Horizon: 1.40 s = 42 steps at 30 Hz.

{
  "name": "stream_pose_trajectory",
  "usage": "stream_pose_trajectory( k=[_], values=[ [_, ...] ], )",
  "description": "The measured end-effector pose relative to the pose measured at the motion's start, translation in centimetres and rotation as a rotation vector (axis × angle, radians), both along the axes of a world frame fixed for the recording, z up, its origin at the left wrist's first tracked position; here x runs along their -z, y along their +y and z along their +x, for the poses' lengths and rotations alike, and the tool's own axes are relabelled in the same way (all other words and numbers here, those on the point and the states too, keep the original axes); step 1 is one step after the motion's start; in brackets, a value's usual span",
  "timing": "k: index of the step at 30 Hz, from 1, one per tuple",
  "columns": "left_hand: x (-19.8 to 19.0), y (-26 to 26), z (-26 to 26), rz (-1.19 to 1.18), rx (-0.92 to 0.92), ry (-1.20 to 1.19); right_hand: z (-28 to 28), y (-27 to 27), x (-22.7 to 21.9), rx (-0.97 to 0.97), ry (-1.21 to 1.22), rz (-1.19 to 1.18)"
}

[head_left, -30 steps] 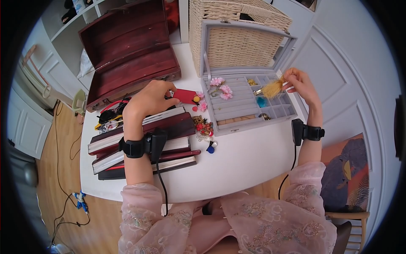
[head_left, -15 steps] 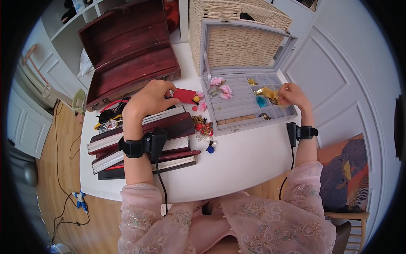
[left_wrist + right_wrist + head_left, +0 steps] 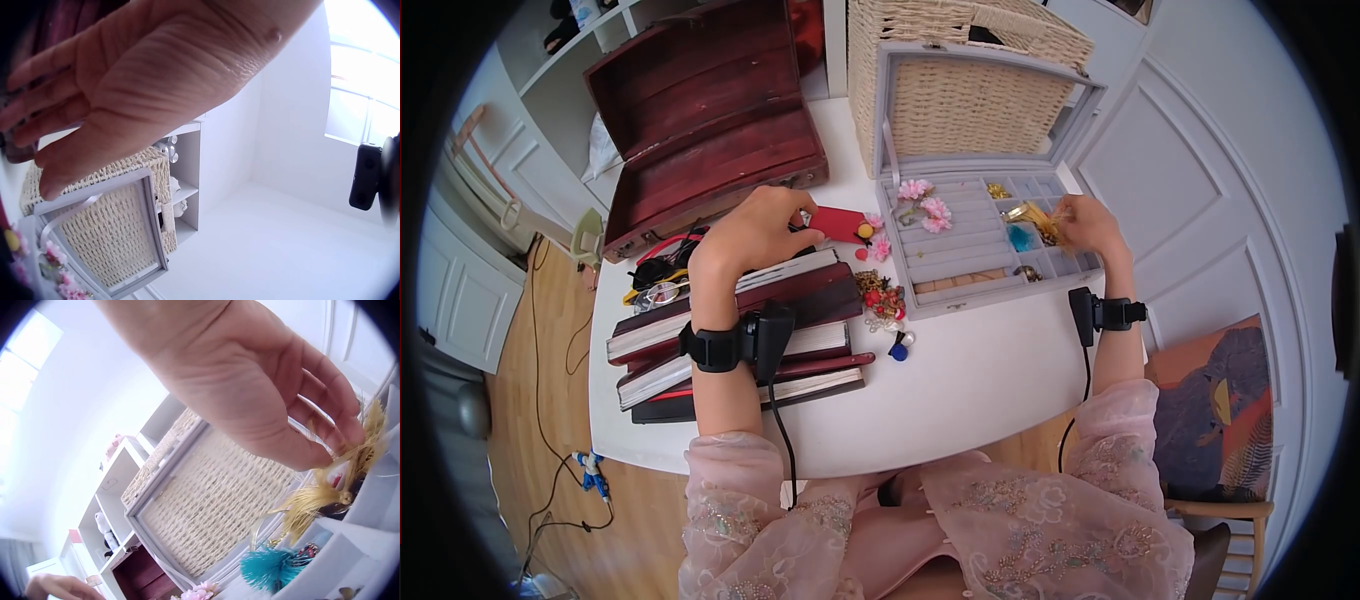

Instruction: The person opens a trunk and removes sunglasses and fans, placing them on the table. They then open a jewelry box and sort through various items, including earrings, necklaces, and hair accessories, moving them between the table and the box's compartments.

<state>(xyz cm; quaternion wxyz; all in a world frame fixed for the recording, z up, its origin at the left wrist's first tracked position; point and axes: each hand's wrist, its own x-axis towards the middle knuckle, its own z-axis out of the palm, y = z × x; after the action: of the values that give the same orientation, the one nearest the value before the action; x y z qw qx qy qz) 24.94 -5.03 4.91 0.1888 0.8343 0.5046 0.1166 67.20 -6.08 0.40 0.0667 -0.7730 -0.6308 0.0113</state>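
My right hand (image 3: 1090, 225) is at the right side of a grey jewelry box (image 3: 960, 302). Its thumb and fingertips pinch the fringe of a gold tassel ornament (image 3: 303, 509), low over a small compartment. Beside it lies a teal tassel (image 3: 270, 567). Pink flowers (image 3: 936, 212) rest on the box's ring rolls. My left hand (image 3: 762, 225) hovers over stacked dark-red books (image 3: 825, 293), thumb spread from the loosely bent fingers. In the left wrist view its palm shows nothing gripped, and a dark object shows at the fingertips. A red card (image 3: 836, 223) lies just right of it.
An open dark-red suitcase (image 3: 710, 185) stands at the back left. Behind the box's raised glass lid is a wicker basket (image 3: 862, 90). Beaded jewelry (image 3: 882, 300) and a blue pompom (image 3: 898, 353) lie between books and box. Cables and sunglasses (image 3: 662, 293) sit left.
My right hand has lowered the gold tassel ornament from above the box's right edge into its compartment area, moving slightly left at the end. My left hand has stayed in place.
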Motion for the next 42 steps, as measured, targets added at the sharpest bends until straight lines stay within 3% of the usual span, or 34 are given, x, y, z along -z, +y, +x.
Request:
stream_pose_trajectory(
  k=[2, 8, 15, 17, 18, 20, 23, 27, 29, 32, 33, 35, 36, 38, 39, 41, 42],
  values=[
    [0.0, 0.0, 0.0, -0.004, 0.000, 0.001, -0.8, -0.2, -0.7, -0.074, 0.139, -0.097],
    [0.0, -0.1, 0.0, -0.003, -0.002, -0.005, -2.8, -0.3, 0.3, -0.097, -0.005, -0.006],
    [0.1, 0.0, -0.1, 0.007, 0.005, -0.015, -1.7, 0.5, 1.5, -0.139, 0.088, 0.045],
    [0.0, 0.0, -0.1, 0.006, 0.004, -0.014, -0.7, 0.8, 1.8, -0.106, 0.522, 0.034],
    [0.0, 0.0, -0.1, 0.009, 0.008, -0.010, -0.5, 0.7, 1.6, -0.106, 0.521, 0.033],
    [0.0, 0.0, -0.1, 0.010, 0.013, -0.005, -0.2, 0.3, 0.5, -0.102, 0.817, -0.004],
    [0.0, 0.0, 0.0, -0.008, 0.001, -0.004, -0.2, -0.4, -0.5, -0.063, 1.017, -0.025],
    [0.0, -0.1, 0.1, -0.008, -0.005, -0.012, 1.7, -0.4, 0.2, -0.077, 1.007, -0.084],
    [0.0, -0.1, 0.0, -0.006, -0.010, -0.021, 1.9, -0.7, 0.3, -0.096, 1.174, -0.099],
    [0.2, 0.0, 0.0, 0.014, 0.024, -0.021, 2.1, -0.7, 0.6, -0.111, 1.232, -0.071],
    [0.2, 0.0, 0.0, 0.005, 0.018, -0.011, 2.2, -0.7, 0.8, -0.107, 1.233, -0.070],
    [0.1, 0.0, 0.1, -0.002, 0.008, -0.001, 1.8, -0.6, 1.0, -0.051, 0.941, -0.106],
    [0.1, 0.0, 0.1, -0.003, 0.006, -0.005, 1.7, -0.6, 1.1, -0.052, 0.941, -0.106],
    [0.1, 0.0, 0.0, -0.003, 0.000, -0.011, 1.4, -0.7, 1.3, -0.060, 0.665, 0.045],
    [0.2, 0.1, -0.1, -0.002, 0.002, -0.017, 1.4, -0.6, 1.3, -0.062, 0.665, 0.044],
    [0.2, 0.1, -0.1, -0.005, 0.007, -0.021, 1.8, -0.6, 1.3, -0.098, 0.351, 0.203],
    [0.2, 0.1, 0.0, -0.007, 0.005, -0.016, 1.8, -0.6, 1.3, -0.096, 0.351, 0.201]
  ],
)
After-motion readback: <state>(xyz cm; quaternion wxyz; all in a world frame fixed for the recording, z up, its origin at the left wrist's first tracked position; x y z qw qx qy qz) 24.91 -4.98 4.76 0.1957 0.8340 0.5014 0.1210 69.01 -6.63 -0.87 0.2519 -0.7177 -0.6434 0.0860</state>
